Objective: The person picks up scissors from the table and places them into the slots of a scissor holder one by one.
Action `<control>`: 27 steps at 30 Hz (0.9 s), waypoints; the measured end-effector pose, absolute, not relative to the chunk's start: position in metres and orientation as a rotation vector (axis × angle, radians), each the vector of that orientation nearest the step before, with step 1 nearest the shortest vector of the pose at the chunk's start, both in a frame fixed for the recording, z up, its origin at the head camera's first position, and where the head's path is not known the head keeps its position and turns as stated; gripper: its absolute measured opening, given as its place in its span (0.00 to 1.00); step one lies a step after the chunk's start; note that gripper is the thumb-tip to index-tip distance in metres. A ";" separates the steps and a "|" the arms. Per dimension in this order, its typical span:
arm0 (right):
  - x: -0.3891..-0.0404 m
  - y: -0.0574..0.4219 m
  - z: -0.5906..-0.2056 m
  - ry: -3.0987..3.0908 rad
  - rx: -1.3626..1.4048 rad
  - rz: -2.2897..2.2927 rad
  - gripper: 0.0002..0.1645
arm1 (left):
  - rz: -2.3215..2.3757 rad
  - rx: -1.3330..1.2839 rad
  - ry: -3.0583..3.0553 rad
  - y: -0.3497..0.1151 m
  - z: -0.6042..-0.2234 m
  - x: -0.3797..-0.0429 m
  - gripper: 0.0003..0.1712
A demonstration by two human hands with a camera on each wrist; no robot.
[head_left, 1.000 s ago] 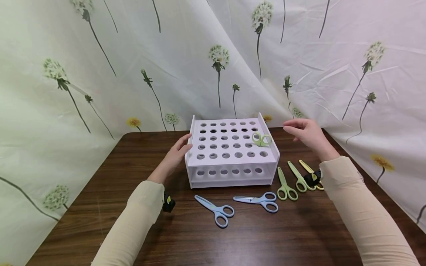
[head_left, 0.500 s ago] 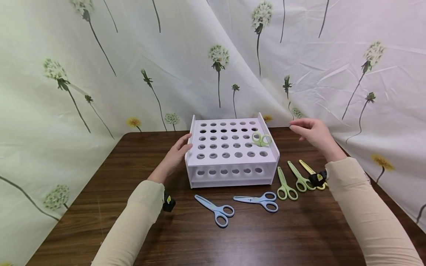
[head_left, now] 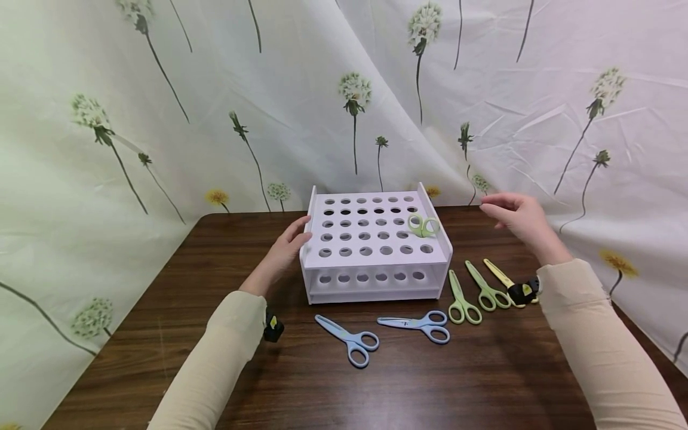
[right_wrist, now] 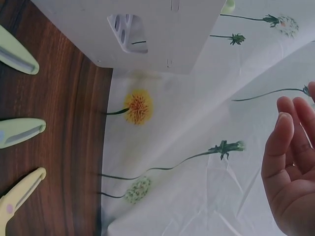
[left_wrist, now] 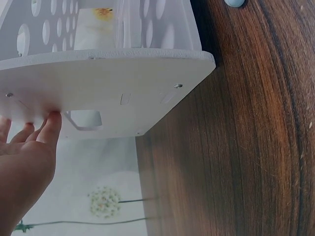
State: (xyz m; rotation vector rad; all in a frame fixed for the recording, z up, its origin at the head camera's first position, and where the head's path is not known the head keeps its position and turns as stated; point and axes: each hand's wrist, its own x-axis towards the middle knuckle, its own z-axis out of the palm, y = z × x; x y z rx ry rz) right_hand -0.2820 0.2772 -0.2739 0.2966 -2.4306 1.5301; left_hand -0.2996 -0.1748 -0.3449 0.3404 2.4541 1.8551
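A white rack [head_left: 376,261] with rows of round holes stands on the table. Green scissors [head_left: 421,230] sit in a hole near its right side, handles up, blades hidden below. My left hand [head_left: 285,248] rests its fingertips against the rack's left side panel; the left wrist view shows the fingers [left_wrist: 50,129] on the panel's outer face. To the right of the rack my right hand [head_left: 520,220] hangs above the table, fingers loosely bent. In the right wrist view this hand [right_wrist: 298,172] is empty, apart from the rack and scissors.
Two blue scissors, one at left [head_left: 352,340] and one at right [head_left: 421,323], lie before the rack. Beside its right side lie green scissors [head_left: 457,292], more green scissors [head_left: 486,291] and yellow scissors [head_left: 498,273], partly behind the wrist camera. A flowered cloth [head_left: 301,119] hangs behind the table.
My right hand has drifted to the right, farther from the rack. The left hand, rack and scissors stay where they were.
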 end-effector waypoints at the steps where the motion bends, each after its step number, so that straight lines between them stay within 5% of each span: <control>1: -0.281 0.278 -0.274 -2.428 0.292 1.524 0.06 | 1.852 0.341 2.457 -0.175 -0.345 -0.300 0.30; 27: -0.271 0.301 -0.284 -2.414 0.271 1.533 0.08 | 1.844 0.359 2.455 -0.175 -0.344 -0.297 0.30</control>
